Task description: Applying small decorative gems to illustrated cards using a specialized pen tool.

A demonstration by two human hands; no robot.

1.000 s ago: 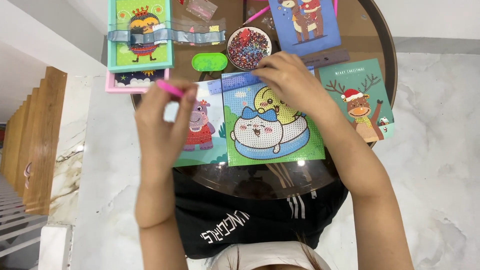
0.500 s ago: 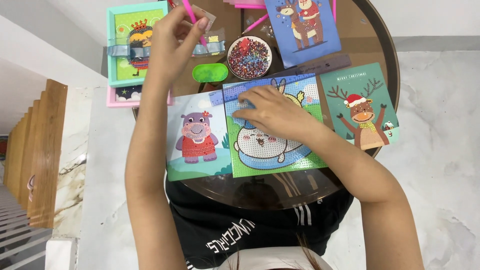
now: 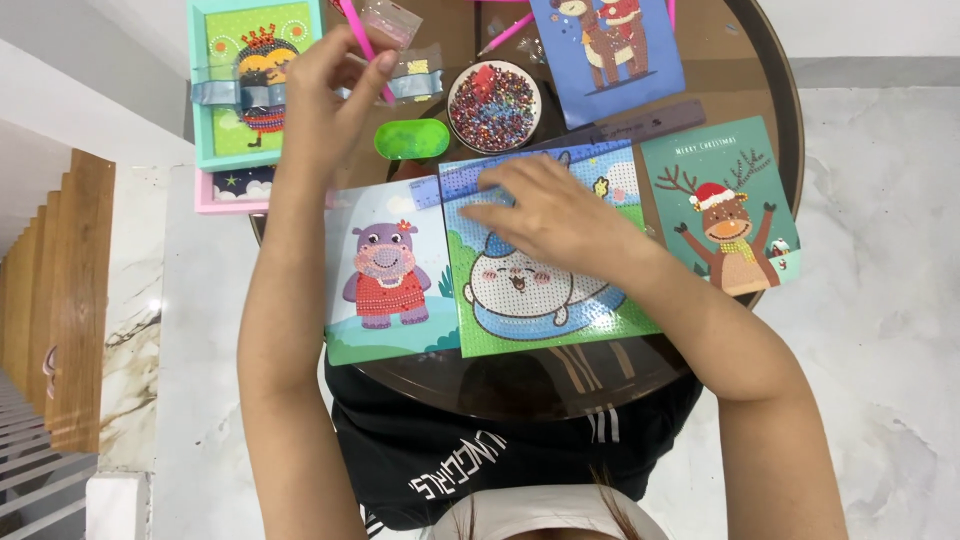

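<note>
On a round glass worktop (image 3: pixel 770 60) w/ bead cards, the left hand (image 3: pixel 325 85) is pinching a pink pen (image 3: pixel 362 45), green tray (image 3: pixel 412 139) just below-right of it. The right hand (image 3: pixel 545 215) is lying flat, fingers spread, on the seal card (image 3: pixel 545 290); bead bowl (image 3: pixel 494 106) is just above it.

Round dark glass table (image 3: pixel 770 90): picture cards (image 3: pixel 385 290), bead bowl (image 3: pixel 494 106), green tray (image 3: pixel 412 139), ruler (image 3: pixel 640 127), framed pic (image 3: pixel 225 110).
</note>
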